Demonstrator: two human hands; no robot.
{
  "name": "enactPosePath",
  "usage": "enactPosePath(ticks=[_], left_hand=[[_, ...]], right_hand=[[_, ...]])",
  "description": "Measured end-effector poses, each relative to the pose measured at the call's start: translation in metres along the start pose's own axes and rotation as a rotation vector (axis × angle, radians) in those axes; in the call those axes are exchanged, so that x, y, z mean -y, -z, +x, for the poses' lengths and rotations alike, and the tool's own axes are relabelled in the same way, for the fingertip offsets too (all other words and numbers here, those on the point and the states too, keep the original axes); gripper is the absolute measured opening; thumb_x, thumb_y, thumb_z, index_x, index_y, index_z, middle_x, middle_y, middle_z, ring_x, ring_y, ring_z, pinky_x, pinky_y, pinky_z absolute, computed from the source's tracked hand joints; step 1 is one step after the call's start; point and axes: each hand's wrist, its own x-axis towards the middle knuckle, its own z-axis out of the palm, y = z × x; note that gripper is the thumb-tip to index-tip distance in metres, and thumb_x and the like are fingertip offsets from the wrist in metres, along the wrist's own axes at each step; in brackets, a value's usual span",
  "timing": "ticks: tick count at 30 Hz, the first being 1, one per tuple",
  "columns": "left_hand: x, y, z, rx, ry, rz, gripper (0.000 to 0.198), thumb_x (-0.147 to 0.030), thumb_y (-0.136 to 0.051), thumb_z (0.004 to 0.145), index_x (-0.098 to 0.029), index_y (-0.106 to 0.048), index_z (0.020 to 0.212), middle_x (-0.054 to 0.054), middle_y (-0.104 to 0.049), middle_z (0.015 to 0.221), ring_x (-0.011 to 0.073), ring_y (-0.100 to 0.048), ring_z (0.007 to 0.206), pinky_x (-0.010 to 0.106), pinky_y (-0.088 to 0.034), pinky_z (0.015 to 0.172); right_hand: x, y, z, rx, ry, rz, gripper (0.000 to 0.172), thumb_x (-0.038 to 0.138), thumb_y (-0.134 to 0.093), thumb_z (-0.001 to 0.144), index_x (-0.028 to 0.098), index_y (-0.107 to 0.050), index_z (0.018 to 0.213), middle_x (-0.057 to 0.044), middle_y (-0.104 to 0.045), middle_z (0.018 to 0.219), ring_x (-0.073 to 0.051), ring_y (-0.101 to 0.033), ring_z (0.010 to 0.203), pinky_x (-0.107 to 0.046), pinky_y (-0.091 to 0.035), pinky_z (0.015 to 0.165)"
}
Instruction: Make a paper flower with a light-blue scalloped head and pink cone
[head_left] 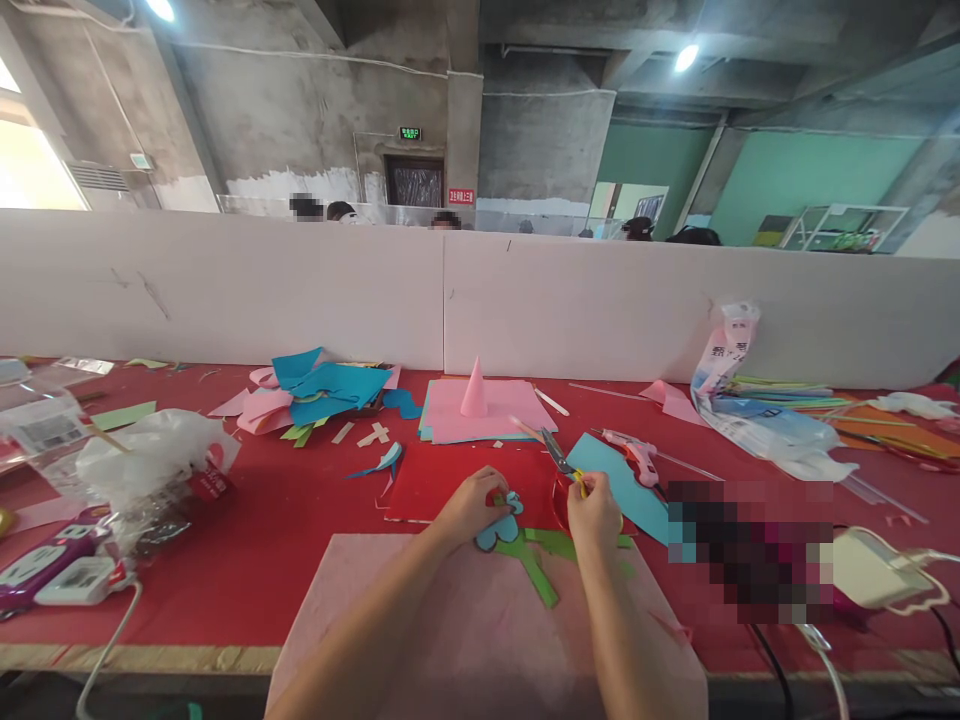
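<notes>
My left hand (474,505) is closed on a light blue paper cutout (499,533) with rounded, petal-like lobes, just above the pale pink board. Part of the cutout is hidden behind the fingers. In my right hand (594,512) is a pair of scissors (556,452), gripped by its yellow handles. The dark blades point up and to the left, apart from the cutout. Green paper strips (536,575) lie under and beside the hands. Behind them is a red sheet (435,485).
A pink paper cone (475,390) stands on stacked coloured paper at the back. Blue and pink scraps (330,392) are piled to its left. A pink glue gun (637,457) lies on the right, near a plastic bag (780,435). A white partition (337,290) closes off the far edge.
</notes>
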Motion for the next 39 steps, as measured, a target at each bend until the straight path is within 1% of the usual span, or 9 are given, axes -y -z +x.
enactPosePath(ticks=[5,10,12,15,18,20,27,34,39], left_hand=[[0.000,0.001,0.001,-0.015,0.024,0.005,0.008,-0.024,-0.057,0.070,-0.018,-0.056,0.076,0.002,-0.055,0.085,0.0133,-0.055,0.078,0.024,-0.043,0.074],[0.006,0.002,0.004,-0.113,0.073,-0.092,0.012,-0.026,-0.057,0.070,-0.018,-0.053,0.077,0.001,-0.057,0.084,0.0139,-0.055,0.082,0.026,-0.042,0.077],[0.008,0.002,0.006,-0.153,0.125,-0.169,0.015,-0.030,-0.057,0.071,-0.018,-0.050,0.076,0.001,-0.057,0.080,0.0141,-0.055,0.082,0.026,-0.043,0.076],[0.008,0.002,0.008,-0.181,0.150,-0.333,0.021,-0.036,-0.054,0.073,-0.018,-0.044,0.071,0.000,-0.055,0.072,0.0133,-0.056,0.077,0.025,-0.045,0.070],[0.006,0.003,0.010,-0.228,0.131,-0.454,0.026,-0.041,-0.054,0.073,-0.018,-0.043,0.070,0.000,-0.054,0.070,0.0123,-0.055,0.072,0.024,-0.045,0.067],[0.005,0.005,0.011,-0.278,0.136,-0.482,0.028,-0.043,-0.054,0.073,-0.017,-0.045,0.070,0.000,-0.055,0.070,0.0122,-0.055,0.071,0.024,-0.044,0.067],[0.005,0.008,0.013,-0.371,0.156,-0.517,0.026,-0.041,-0.058,0.069,-0.016,-0.050,0.068,0.000,-0.057,0.067,0.0129,-0.054,0.066,0.025,-0.043,0.066],[0.009,0.003,0.010,-0.180,0.134,-0.524,0.023,-0.038,-0.054,0.074,-0.015,-0.056,0.075,0.004,-0.065,0.073,0.0171,-0.061,0.071,0.029,-0.046,0.070],[0.011,0.002,0.009,-0.174,0.175,-0.516,0.025,-0.039,-0.054,0.073,-0.015,-0.059,0.077,0.006,-0.068,0.072,0.0191,-0.064,0.068,0.031,-0.049,0.068]], right_hand=[[0.006,0.006,-0.002,-0.072,0.008,0.036,0.008,0.019,-0.045,0.070,0.017,-0.046,0.078,-0.008,-0.047,0.089,-0.012,-0.048,0.057,-0.023,-0.034,0.049],[0.015,0.010,-0.002,-0.069,0.101,0.091,0.007,0.022,-0.045,0.073,0.018,-0.049,0.078,-0.007,-0.051,0.085,-0.017,-0.052,0.072,-0.026,-0.040,0.060],[0.022,0.011,-0.004,0.053,0.098,0.295,0.016,0.029,-0.043,0.078,0.017,-0.052,0.085,-0.008,-0.056,0.084,-0.017,-0.055,0.073,-0.027,-0.043,0.066],[0.038,0.016,-0.011,0.413,0.060,0.559,0.032,0.042,-0.041,0.081,0.017,-0.055,0.095,-0.008,-0.062,0.086,-0.019,-0.058,0.078,-0.027,-0.045,0.071],[0.053,0.022,-0.020,0.710,0.114,0.622,0.035,0.047,-0.046,0.079,0.017,-0.060,0.089,-0.007,-0.064,0.088,-0.020,-0.058,0.084,-0.027,-0.044,0.073],[0.059,0.025,-0.024,0.796,0.192,0.619,0.031,0.047,-0.049,0.077,0.017,-0.060,0.079,-0.003,-0.063,0.079,-0.019,-0.057,0.077,-0.026,-0.043,0.070],[0.049,0.013,-0.020,0.696,0.135,0.718,0.029,0.046,-0.053,0.075,0.017,-0.053,0.068,0.000,-0.054,0.061,-0.014,-0.051,0.060,-0.022,-0.040,0.055],[0.047,0.017,-0.015,0.587,0.041,0.751,0.030,0.048,-0.053,0.075,0.017,-0.058,0.075,-0.003,-0.061,0.059,-0.017,-0.057,0.060,-0.027,-0.045,0.062],[0.044,0.018,-0.015,0.580,0.013,0.725,0.039,0.052,-0.047,0.077,0.017,-0.064,0.080,-0.009,-0.066,0.085,-0.023,-0.060,0.080,-0.030,-0.048,0.066]])
